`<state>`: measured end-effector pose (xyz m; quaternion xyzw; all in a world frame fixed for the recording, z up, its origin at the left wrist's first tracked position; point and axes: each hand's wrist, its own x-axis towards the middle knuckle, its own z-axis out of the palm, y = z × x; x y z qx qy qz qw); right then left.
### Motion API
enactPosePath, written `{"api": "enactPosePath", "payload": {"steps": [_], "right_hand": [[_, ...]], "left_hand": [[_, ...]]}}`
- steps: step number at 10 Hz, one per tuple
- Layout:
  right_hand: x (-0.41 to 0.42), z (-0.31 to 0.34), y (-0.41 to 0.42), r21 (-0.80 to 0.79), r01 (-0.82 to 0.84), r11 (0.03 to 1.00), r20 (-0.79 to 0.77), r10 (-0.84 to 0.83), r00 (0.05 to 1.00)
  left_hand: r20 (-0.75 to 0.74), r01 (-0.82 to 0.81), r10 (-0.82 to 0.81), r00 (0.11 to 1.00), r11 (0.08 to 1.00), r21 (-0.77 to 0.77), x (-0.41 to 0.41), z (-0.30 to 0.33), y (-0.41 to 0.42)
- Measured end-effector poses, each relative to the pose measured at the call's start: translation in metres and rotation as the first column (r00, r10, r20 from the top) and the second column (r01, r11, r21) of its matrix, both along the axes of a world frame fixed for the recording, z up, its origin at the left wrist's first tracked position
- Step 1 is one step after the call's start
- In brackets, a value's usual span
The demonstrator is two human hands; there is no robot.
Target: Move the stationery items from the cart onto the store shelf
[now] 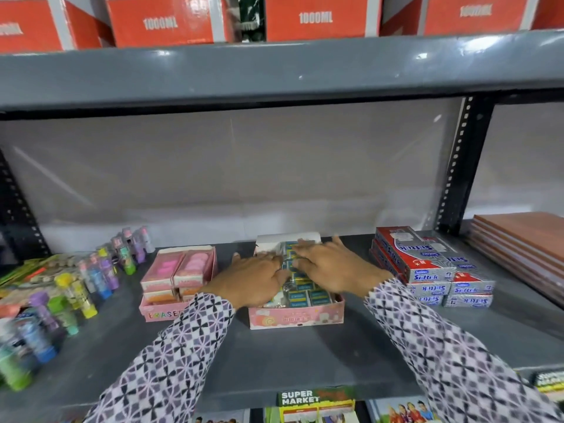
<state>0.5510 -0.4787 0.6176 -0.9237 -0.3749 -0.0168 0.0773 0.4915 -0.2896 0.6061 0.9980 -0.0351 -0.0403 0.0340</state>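
We count two pink trays on the shelf point(274, 361): the left tray point(178, 282) marked "ERASER" holds pink packs, and the middle tray point(297, 312) holds many small blue-and-yellow boxes point(308, 296), too crowded under the hands to count. To the right sits a stack of silver-and-red cartons point(427, 267), at least six visible, and beyond it a pile of brown boards point(525, 242). Glue sticks point(91, 276), well over a dozen, stand at the left; blur prevents an exact tally. Four red cases point(158, 22) marked "1000ML" line the upper shelf. Both hands lie palm down on the boxes in the middle tray: the left hand point(253, 279) has its fingers together, pressed flat, and the right hand point(329, 267) has its fingers spread over the boxes; neither visibly grips anything. Patterned sleeves point(427, 340) cover both forearms. The shelf is grey metal with black perforated uprights point(457, 166) and a pale back panel.
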Motion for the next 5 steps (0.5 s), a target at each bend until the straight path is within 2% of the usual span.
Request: {"api": "enactPosePath", "payload": {"steps": [1,2,3,4,5], "right_hand": [[0.018,-0.010,0.012,-0.092,0.012,0.996,-0.005,-0.013,1.000],[0.021,-0.016,0.010,-0.085,0.022,0.996,0.047,-0.018,0.999],[0.009,-0.011,0.005,-0.054,0.041,0.998,-0.006,-0.041,0.999],[-0.008,-0.007,0.002,0.036,0.060,0.998,-0.019,-0.060,0.998],[-0.047,-0.003,0.000,0.130,0.138,0.982,0.219,-0.164,0.962]], "left_hand": [[-0.044,-0.028,0.028,0.999,1.000,0.007,0.005,-0.012,0.007],[-0.048,-0.046,0.047,0.998,0.999,0.019,0.003,-0.016,0.007],[-0.025,-0.059,0.059,0.998,0.998,-0.017,-0.008,-0.004,-0.002],[0.118,-0.006,0.012,0.993,0.998,-0.056,-0.031,0.002,-0.002],[0.521,-0.011,0.047,0.853,0.997,-0.071,-0.085,0.006,0.014]]}}
